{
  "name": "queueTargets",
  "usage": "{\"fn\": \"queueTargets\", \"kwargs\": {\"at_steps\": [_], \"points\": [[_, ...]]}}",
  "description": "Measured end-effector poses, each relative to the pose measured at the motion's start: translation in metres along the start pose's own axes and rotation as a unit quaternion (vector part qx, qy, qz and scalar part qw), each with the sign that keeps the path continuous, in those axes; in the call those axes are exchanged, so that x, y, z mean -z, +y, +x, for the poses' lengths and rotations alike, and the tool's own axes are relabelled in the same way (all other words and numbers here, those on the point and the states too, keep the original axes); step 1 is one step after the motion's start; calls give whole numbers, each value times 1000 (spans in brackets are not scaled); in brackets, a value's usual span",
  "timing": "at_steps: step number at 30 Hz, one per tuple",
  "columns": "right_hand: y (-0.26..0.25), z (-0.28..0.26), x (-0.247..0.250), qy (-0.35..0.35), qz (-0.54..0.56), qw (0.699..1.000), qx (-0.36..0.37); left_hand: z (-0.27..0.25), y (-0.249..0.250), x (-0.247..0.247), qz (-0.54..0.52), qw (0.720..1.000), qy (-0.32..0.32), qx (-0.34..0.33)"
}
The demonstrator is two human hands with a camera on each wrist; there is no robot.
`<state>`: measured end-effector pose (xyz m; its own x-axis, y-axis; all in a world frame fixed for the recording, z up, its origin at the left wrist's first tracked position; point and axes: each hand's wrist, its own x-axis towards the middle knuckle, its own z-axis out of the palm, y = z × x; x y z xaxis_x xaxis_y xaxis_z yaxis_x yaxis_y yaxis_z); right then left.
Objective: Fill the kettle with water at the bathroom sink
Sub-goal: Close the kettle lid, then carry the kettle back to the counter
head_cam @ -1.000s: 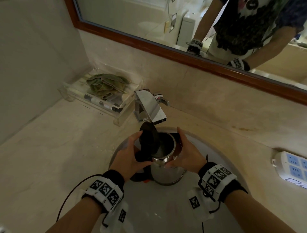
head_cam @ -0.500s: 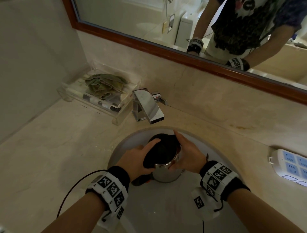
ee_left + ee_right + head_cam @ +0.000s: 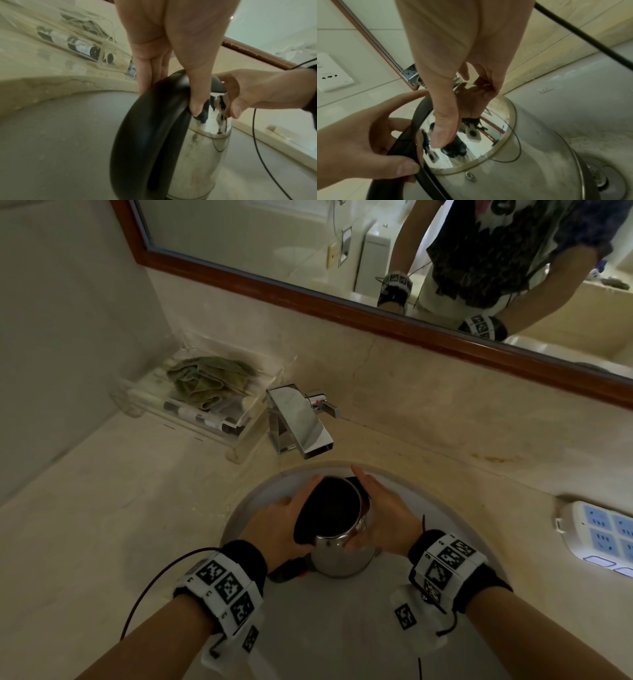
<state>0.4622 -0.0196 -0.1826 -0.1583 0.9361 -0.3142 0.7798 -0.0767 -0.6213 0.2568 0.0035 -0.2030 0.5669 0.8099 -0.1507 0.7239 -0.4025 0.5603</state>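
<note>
A stainless steel kettle (image 3: pixel 339 559) with a black lid (image 3: pixel 329 508) stands upright in the white sink basin (image 3: pixel 342 631), just short of the chrome faucet (image 3: pixel 301 422). The lid lies down over the opening. My left hand (image 3: pixel 301 515) grips the top of the black handle (image 3: pixel 150 128), thumb on the near side and fingers behind. My right hand (image 3: pixel 363 508) clasps the shiny neck (image 3: pixel 471 135) from the right: thumb on the chrome, fingers round the far side by the spout. No water runs from the faucet.
A clear tray (image 3: pixel 239 436) holding a green cloth (image 3: pixel 209 378) and small toiletry bottles sits on the counter left of the faucet. A white power strip (image 3: pixel 599 535) lies on the counter at the right. The drain (image 3: pixel 599 180) shows beside the kettle's base. A wood-framed mirror (image 3: pixel 342 302) hangs behind.
One second ago the lid stood up open with the kettle right under the spout. The lid has since come down, and the kettle sits lower and nearer to me in the basin.
</note>
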Motion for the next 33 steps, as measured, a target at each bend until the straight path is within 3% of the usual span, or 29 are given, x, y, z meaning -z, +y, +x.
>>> {"fn": "queueTargets", "kwargs": {"at_steps": [5, 12, 17, 26, 33], "points": [[9, -11, -7, 6, 66, 997, -30, -3, 11, 0, 20, 999, 10, -41], [18, -32, -10, 39, 98, 994, -39, -8, 34, 9, 84, 994, -53, -39], [18, -66, 9, 73, 110, 989, -63, -6, 73, 21, 108, 988, -68, -89], [4, -174, 62, 238, 98, 961, -97, -17, 167, 47, 73, 968, -65, -229], [-1, -278, 78, 350, 116, 914, -172, -22, 248, 39, 69, 928, -70, -360]]}}
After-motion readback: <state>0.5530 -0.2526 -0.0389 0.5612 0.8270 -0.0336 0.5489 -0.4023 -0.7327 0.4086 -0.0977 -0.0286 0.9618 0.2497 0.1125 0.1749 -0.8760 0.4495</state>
